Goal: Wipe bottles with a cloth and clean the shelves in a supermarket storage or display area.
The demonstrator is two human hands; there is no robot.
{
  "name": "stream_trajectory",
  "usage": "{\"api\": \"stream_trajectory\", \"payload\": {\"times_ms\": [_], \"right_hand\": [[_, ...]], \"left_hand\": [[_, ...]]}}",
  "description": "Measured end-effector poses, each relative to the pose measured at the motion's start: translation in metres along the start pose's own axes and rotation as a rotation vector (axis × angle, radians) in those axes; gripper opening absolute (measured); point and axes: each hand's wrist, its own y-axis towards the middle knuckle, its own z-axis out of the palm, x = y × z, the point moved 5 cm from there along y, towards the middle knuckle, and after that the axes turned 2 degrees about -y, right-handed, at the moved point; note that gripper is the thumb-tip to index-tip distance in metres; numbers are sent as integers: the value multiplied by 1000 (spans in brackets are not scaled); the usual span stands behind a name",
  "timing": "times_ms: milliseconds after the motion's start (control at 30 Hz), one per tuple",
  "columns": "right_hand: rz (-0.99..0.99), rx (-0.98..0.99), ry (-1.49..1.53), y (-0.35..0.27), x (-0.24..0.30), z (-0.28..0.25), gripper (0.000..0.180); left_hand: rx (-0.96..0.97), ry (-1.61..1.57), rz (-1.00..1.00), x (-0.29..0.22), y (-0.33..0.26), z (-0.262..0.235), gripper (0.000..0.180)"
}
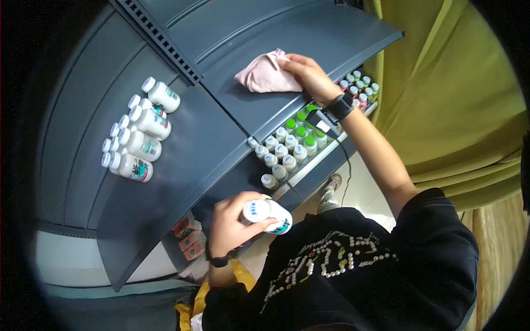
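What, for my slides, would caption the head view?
Left hand holds a white plastic bottle; right hand holds pink cloth on grey metal shelf.

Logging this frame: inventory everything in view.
Shelves: several, grey, left, top
Cloth: 1, pink, upper shelf
Labelled bottles: about ten, white, left shelf
Held bottle: 1, white, centre
White-capped bottles: about eleven, white, lower shelf
Green-capped bottles: about seven, green caps, alongside
Small bottles: many, reddish, farther right
Corded device: 1, black, centre right
Packages: several, pinkish, lower left
Curtain: 1, olive, right
Sheeting: some, yellow, bottom
Shoe: 1, colour unclear, centre
Wristbands: 2, black, wrists
Shirt: 1, black, bottom
Left hand: 1, around bottle
Right hand: 1, on cloth
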Motion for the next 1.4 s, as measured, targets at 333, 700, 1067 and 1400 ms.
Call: {"api": "stream_trajectory", "payload": {"times_ms": [333, 700, 1067, 1400], "right_hand": [[-87, -47, -79, -4, 2, 4, 33], [-140, -46, -166, 7, 2, -11, 28], [-81, 63, -165, 25, -6, -23, 25], [-75, 25, -194, 21, -8, -5, 29]], "left_hand": [[-212, 280, -368, 201, -14, 33, 27], [-96, 240, -531, 367, 50, 110, 39], [-18, 304, -652, 462, 52, 169, 35], [99, 545, -502, 425, 36, 153, 41]]}}
